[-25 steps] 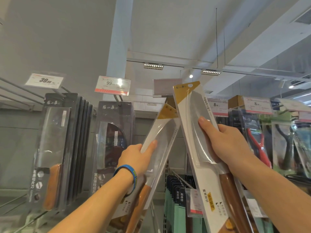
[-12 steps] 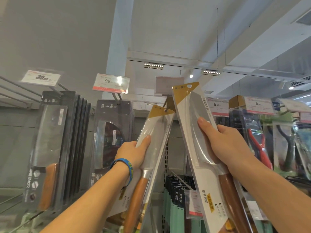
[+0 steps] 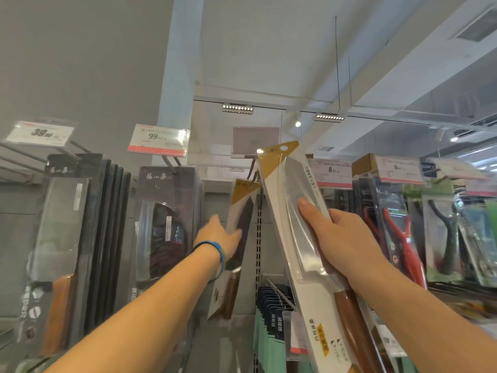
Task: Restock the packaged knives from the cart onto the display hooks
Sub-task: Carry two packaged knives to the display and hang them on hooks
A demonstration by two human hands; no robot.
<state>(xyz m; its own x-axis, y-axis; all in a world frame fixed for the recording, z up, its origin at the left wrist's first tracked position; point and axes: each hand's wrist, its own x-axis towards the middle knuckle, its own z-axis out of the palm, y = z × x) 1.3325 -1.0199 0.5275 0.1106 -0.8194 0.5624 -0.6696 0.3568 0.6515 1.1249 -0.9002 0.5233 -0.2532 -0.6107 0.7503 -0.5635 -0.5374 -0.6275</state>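
White pack (image 3: 285, 200): gold corner on top, knife with a brown handle inside; tilted, top leaning left, its upper corner just beside the hook (image 3: 253, 168); the hang hole is on no hook.
Right hand (image 3: 338, 238): grips the white pack about mid-length, thumb on the clear blister over the blade, palm wrapped round the right edge.
Hung pack (image 3: 242, 208): same gold top, hangs from the hook, just left of the white pack.
Left hand (image 3: 219, 235): blurred, blue wristband (image 3: 221, 254) below it; fingers meet the hung pack's left edge; grip or mere touch, I cannot tell.
Dark packs (image 3: 166, 224): hang at left under the 99 tag (image 3: 158, 140).
Red tools (image 3: 398, 238): packaged, hang at right.
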